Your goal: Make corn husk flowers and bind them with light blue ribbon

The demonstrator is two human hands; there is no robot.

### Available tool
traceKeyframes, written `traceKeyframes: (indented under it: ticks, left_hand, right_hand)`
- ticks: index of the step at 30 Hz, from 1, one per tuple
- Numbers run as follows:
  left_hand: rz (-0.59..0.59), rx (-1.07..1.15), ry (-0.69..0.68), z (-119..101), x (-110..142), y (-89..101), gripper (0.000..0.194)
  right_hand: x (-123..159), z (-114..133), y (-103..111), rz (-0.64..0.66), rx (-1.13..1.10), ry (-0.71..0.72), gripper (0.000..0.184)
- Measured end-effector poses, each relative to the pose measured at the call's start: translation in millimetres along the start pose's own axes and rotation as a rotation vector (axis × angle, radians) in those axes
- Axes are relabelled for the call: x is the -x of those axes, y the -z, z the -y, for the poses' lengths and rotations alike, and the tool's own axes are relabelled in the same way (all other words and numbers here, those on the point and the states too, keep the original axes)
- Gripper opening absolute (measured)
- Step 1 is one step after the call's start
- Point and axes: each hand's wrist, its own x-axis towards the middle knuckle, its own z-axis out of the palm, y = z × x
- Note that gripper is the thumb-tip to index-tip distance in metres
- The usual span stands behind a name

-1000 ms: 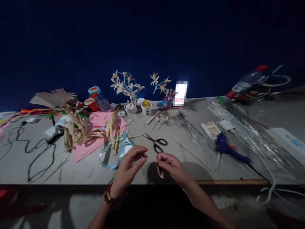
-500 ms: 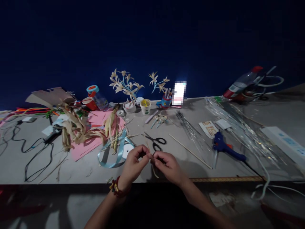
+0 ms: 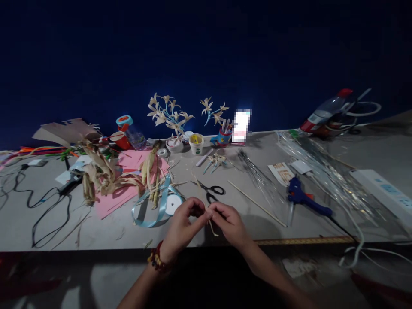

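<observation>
My left hand [image 3: 188,221] and my right hand [image 3: 231,224] meet above the front of the table, fingertips pinched together. Between them is a thin pale strip [image 3: 214,230], which looks like dried corn husk; one end hangs below the fingers and the other sticks up past them. Just beyond my fingers lie black-handled scissors [image 3: 212,189], partly covered by the hands. A spool [image 3: 174,203] of light blue ribbon [image 3: 136,214] rests left of my left hand. Dried corn husks [image 3: 106,180] lie farther left on pink paper [image 3: 111,204].
A thin stick [image 3: 257,204] and a bundle of wires [image 3: 257,171] lie to the right, near a blue glue gun [image 3: 302,198]. Husk flowers [image 3: 167,113], a white cup [image 3: 196,146] and a bright phone screen [image 3: 241,125] stand at the back. A power strip [image 3: 386,191] lies far right.
Both hands have shifted slightly to the right, fingertips still together. The strip's hanging end has moved right with them, and more of the ribbon spool shows.
</observation>
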Motion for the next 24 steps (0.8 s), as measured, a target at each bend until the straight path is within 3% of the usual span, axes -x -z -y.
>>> traceKeyframes:
  ticks: [6, 11, 18, 24]
  left_hand:
    - [0.041, 0.29, 0.132, 9, 1, -6.3, 0.031]
    - [0.009, 0.375, 0.141, 4, 0, -15.5, 0.034]
    - [0.006, 0.403, 0.144, 4, 1, -15.7, 0.023]
    - [0.03, 0.442, 0.197, 3, 3, -14.3, 0.02]
  right_hand:
    - [-2, -5, -4, -0.111, -0.051, 0.031, 0.028]
    - [-3, -2, -5, -0.217, 0.023, 0.093, 0.028]
    - [-3, 4, 3, -0.212, 0.255, 0.184, 0.031]
    - [-8, -2, 9, -0.187, 0.066, 0.068, 0.034]
